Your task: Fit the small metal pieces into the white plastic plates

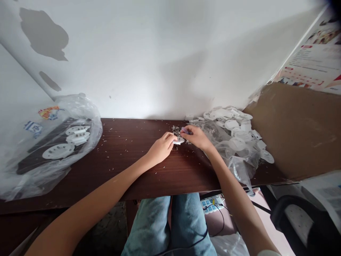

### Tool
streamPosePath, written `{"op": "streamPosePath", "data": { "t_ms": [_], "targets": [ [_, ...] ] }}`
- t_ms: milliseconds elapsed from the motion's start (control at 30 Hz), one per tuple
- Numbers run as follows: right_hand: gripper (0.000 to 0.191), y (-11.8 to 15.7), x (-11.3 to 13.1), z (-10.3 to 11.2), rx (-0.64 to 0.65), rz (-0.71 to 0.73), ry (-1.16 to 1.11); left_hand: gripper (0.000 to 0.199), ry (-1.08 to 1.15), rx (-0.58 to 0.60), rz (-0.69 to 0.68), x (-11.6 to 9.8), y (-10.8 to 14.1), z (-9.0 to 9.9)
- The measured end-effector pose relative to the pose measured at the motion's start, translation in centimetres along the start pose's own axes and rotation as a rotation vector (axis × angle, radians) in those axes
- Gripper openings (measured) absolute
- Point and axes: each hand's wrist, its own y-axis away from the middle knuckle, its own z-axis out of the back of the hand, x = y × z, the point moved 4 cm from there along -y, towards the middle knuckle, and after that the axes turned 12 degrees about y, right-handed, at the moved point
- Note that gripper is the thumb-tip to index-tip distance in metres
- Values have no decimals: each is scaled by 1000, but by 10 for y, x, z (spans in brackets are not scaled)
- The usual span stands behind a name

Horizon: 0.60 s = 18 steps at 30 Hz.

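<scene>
My left hand (163,144) is closed on the edge of a white plastic disc (181,139) with small openings in it, just above the brown table. At the disc's right side my right hand (196,136) pinches a small purplish handle-like object (184,130); its tip is too small to make out. Right behind both hands lies a heap of tiny metal pieces (176,128), partly hidden by the fingers.
A clear plastic bag (87,106) at the left holds several white discs (58,151). To the right, white plastic parts (237,133) are heaped on another clear bag (241,167), beside a cardboard box (295,128). Tiny bits are scattered over the brown table (133,174). A white wall stands behind.
</scene>
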Motion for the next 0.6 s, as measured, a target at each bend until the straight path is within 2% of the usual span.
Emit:
{"op": "streamPosePath", "data": {
  "t_ms": [200, 500, 600],
  "targets": [
    [29, 3, 4, -15, 98, -60, -96, 18, 58, -44, 37, 4, 1, 0],
    [28, 2, 5, -16, 107, -54, -91, 19, 110, -45, 88, 3, 0, 3],
    [26, 1, 3, -17, 78, -36, -40, 17, 123, -60, 56, 1, 0, 4]
  ]
}}
